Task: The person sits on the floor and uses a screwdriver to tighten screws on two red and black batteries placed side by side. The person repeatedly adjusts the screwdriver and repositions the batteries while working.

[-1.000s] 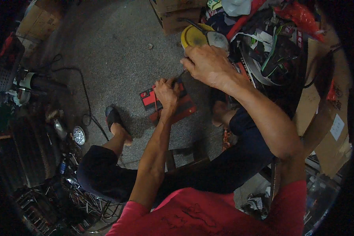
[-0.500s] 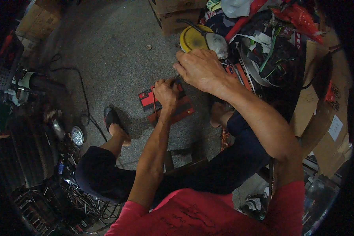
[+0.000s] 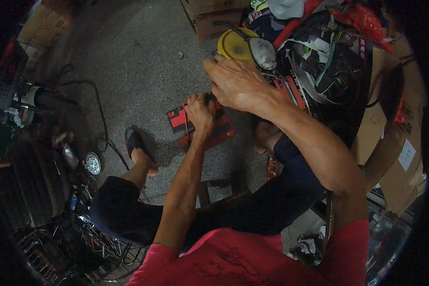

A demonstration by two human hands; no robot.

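Red-and-black case (image 3: 222, 131) flat on grey floor (image 3: 148, 86), between the person's feet (image 3: 141, 157), nearer the floor's cluttered right edge than its left. Left hand (image 3: 200, 112) rests on case, fingers bent toward far side; cannot tell whether its grip pinches anything. Right hand (image 3: 236, 86) above and beyond, fingers curled inward; its grip hidden, cannot tell what it holds. Black cable (image 3: 101, 107) toward floor's left edge. Yellow round object (image 3: 232, 44) at right edge.
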